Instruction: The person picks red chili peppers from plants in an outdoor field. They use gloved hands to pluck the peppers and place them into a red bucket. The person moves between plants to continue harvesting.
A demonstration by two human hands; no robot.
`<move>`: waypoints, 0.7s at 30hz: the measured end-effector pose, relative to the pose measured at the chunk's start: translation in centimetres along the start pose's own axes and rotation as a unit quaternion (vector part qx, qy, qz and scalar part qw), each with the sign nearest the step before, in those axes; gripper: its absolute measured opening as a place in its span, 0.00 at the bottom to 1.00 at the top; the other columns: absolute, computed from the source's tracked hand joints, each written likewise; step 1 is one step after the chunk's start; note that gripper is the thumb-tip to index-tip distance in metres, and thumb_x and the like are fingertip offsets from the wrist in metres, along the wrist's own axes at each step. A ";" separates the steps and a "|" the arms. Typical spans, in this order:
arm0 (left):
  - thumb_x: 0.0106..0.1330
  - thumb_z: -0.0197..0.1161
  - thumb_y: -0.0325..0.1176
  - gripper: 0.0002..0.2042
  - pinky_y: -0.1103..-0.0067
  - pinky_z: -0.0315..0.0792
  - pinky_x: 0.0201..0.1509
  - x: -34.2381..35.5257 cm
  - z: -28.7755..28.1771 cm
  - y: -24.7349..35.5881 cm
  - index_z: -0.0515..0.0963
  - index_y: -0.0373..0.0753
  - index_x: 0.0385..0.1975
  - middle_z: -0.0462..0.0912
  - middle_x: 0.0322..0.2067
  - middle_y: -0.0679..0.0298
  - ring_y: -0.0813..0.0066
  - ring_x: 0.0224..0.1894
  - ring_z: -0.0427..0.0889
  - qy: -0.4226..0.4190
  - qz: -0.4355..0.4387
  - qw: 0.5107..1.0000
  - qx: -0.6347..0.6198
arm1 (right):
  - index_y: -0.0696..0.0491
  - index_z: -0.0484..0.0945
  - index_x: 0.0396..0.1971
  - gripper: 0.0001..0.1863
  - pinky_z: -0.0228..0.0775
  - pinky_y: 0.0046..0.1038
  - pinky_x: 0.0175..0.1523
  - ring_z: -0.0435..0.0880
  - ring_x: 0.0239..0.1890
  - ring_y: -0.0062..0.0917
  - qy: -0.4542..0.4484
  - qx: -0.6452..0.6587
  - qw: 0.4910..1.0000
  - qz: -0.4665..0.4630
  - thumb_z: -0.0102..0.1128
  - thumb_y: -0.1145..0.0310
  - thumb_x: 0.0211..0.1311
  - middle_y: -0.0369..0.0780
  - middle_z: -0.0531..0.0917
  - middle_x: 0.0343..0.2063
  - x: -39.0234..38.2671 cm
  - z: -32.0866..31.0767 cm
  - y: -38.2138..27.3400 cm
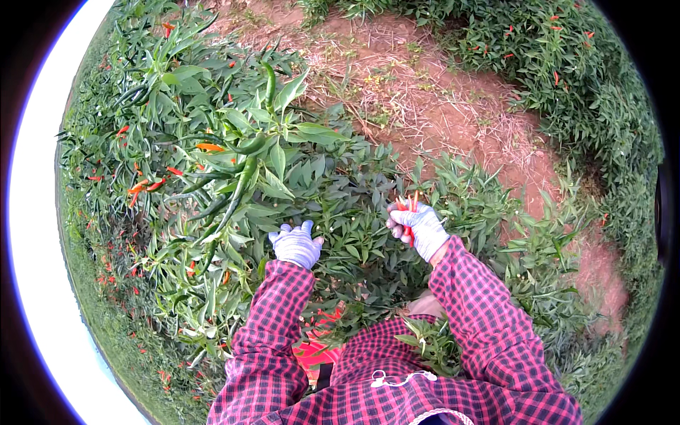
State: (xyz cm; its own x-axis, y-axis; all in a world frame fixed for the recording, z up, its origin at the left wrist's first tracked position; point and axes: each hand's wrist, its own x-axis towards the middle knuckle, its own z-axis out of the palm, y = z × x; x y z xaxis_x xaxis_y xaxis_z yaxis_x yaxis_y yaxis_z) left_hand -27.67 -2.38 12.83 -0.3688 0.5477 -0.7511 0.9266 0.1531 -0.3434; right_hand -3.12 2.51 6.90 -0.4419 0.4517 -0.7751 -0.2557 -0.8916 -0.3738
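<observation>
My right hand (427, 230), in a pale lavender glove, is closed around a small bunch of red chili peppers (404, 206). Their thin stem ends stick up past the fingers, and part of the bunch is hidden in the palm. To the left, my left hand (296, 246), gloved alike, reaches into the leaves of a chili plant (354, 237) with its fingers apart. Nothing shows in that hand, though the fingertips point away among the foliage. Close beyond it, long green chilies (244, 185) hang from a leafy branch, with an orange chili (210, 147) among them.
Dense chili plants with scattered red fruit (134, 190) spread across the left. A strip of reddish soil with dry straw (439, 92) runs between the rows. Another row of plants (602, 127) stands at the right. Something bright red (315, 354) lies beside my lap.
</observation>
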 end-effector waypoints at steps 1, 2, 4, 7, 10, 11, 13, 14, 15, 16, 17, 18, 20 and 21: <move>0.56 0.50 0.55 0.26 0.61 0.48 0.58 -0.3 0.9 -0.5 0.66 0.51 0.53 0.74 0.48 0.66 0.66 0.54 0.65 0.004 0.011 1.000 0.023 | 0.54 0.73 0.34 0.09 0.57 0.13 0.10 0.71 0.12 0.15 0.042 0.004 0.999 -0.027 0.56 0.72 0.52 0.38 0.78 0.19 1.8 0.8 0.5; 0.56 0.51 0.54 0.24 0.60 0.49 0.57 -0.7 2.3 -1.1 0.69 0.51 0.50 0.75 0.46 0.67 0.66 0.53 0.65 0.035 0.039 0.998 0.020 | 0.54 0.74 0.35 0.10 0.61 0.16 0.14 0.73 0.14 0.18 0.070 -0.048 0.996 -0.035 0.57 0.71 0.51 0.39 0.78 0.20 3.7 1.6 0.6; 0.54 0.53 0.53 0.20 0.60 0.50 0.56 -1.0 4.9 -2.0 0.74 0.50 0.43 0.76 0.42 0.68 0.66 0.51 0.66 0.089 0.083 0.992 0.023 | 0.53 0.75 0.36 0.13 0.67 0.24 0.25 0.77 0.21 0.25 0.110 -0.237 0.955 -0.141 0.60 0.67 0.48 0.40 0.79 0.22 9.2 1.5 2.2; 0.51 0.55 0.50 0.16 0.61 0.53 0.51 -1.8 9.2 -3.5 0.78 0.50 0.35 0.76 0.37 0.69 0.66 0.49 0.66 0.142 0.111 0.984 0.014 | 0.52 0.77 0.37 0.18 0.68 0.28 0.40 0.79 0.32 0.29 0.084 -0.537 0.822 -0.170 0.63 0.63 0.44 0.40 0.81 0.31 13.5 3.6 3.3; 0.50 0.58 0.47 0.13 0.62 0.55 0.49 -2.1 12.1 -4.4 0.78 0.50 0.32 0.75 0.36 0.70 0.66 0.47 0.67 0.163 0.112 0.980 -0.019 | 0.49 0.74 0.42 0.26 0.67 0.31 0.44 0.77 0.37 0.36 -0.029 -0.579 0.799 -0.163 0.64 0.56 0.40 0.42 0.80 0.35 15.4 6.4 4.7; 0.49 0.58 0.47 0.13 0.60 0.55 0.50 -2.0 12.9 -4.5 0.78 0.50 0.31 0.75 0.35 0.70 0.65 0.45 0.68 0.133 0.103 0.985 -0.031 | 0.50 0.73 0.43 0.27 0.67 0.31 0.45 0.77 0.37 0.36 -0.043 -0.601 0.782 -0.157 0.65 0.56 0.39 0.42 0.80 0.35 15.1 8.1 4.7; 0.48 0.59 0.46 0.12 0.59 0.54 0.52 -1.8 12.3 -4.1 0.78 0.48 0.29 0.75 0.32 0.69 0.64 0.43 0.69 0.159 0.125 0.979 -0.029 | 0.51 0.73 0.43 0.29 0.67 0.31 0.45 0.77 0.38 0.37 0.004 -0.440 0.880 -0.179 0.66 0.55 0.37 0.44 0.79 0.36 21.8 7.1 9.4; 0.46 0.60 0.44 0.11 0.61 0.53 0.55 -1.3 12.2 -4.2 0.78 0.47 0.26 0.75 0.28 0.69 0.64 0.41 0.70 0.243 0.186 0.950 -0.061 | 0.51 0.73 0.42 0.28 0.67 0.31 0.44 0.77 0.38 0.37 0.024 -0.315 0.930 -0.188 0.67 0.55 0.37 0.44 0.79 0.36 27.4 5.7 12.1; 0.46 0.60 0.43 0.10 0.64 0.53 0.57 -1.7 13.1 -4.5 0.78 0.47 0.25 0.75 0.26 0.68 0.65 0.41 0.70 0.235 0.173 0.954 -0.064 | 0.52 0.73 0.41 0.27 0.68 0.32 0.43 0.77 0.37 0.37 0.044 -0.347 0.923 -0.163 0.67 0.56 0.37 0.45 0.79 0.36 26.6 7.0 12.2; 0.46 0.61 0.43 0.10 0.64 0.53 0.58 -2.0 13.7 -4.7 0.78 0.47 0.25 0.75 0.26 0.68 0.65 0.41 0.70 0.234 0.169 0.955 -0.071 | 0.52 0.74 0.39 0.26 0.68 0.32 0.42 0.77 0.37 0.37 0.072 -0.372 0.914 -0.142 0.67 0.58 0.37 0.46 0.79 0.35 25.4 8.0 11.1; 0.45 0.61 0.43 0.10 0.64 0.52 0.58 -2.2 14.1 -4.9 0.78 0.47 0.25 0.75 0.26 0.68 0.65 0.41 0.70 0.238 0.166 0.954 -0.075 | 0.53 0.75 0.36 0.24 0.68 0.33 0.39 0.77 0.34 0.38 0.182 -0.422 0.884 -0.085 0.68 0.56 0.36 0.47 0.79 0.32 24.8 9.2 11.2; 0.46 0.60 0.43 0.10 0.63 0.56 0.55 -2.2 14.2 -4.9 0.77 0.45 0.23 0.74 0.24 0.66 0.65 0.39 0.71 0.271 0.178 0.942 -0.091 | 0.53 0.76 0.34 0.24 0.69 0.33 0.39 0.78 0.33 0.38 0.182 -0.406 0.893 -0.072 0.67 0.55 0.36 0.46 0.80 0.31 24.7 9.1 11.1; 0.46 0.60 0.43 0.10 0.63 0.56 0.55 -2.1 14.1 -5.0 0.77 0.45 0.23 0.74 0.24 0.66 0.65 0.39 0.71 0.282 0.189 0.936 -0.094 | 0.52 0.79 0.30 0.21 0.70 0.33 0.38 0.79 0.32 0.39 0.194 -0.443 0.872 -0.079 0.64 0.52 0.39 0.45 0.81 0.29 26.7 8.9 11.7; 0.46 0.60 0.43 0.10 0.63 0.56 0.55 -1.9 13.4 -4.7 0.77 0.45 0.23 0.74 0.23 0.66 0.65 0.38 0.71 0.288 0.204 0.931 -0.095 | 0.51 0.79 0.31 0.18 0.71 0.33 0.40 0.79 0.34 0.37 0.137 -0.455 0.872 -0.117 0.60 0.54 0.45 0.43 0.81 0.31 28.6 7.7 11.8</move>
State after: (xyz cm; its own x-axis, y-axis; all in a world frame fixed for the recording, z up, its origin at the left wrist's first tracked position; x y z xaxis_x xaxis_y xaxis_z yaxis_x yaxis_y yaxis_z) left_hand -32.28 -15.20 8.27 0.0656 0.9339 -0.3516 0.9974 -0.0507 0.0514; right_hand -25.41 5.19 -15.78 -0.2157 0.7112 -0.6691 0.5315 -0.4893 -0.6915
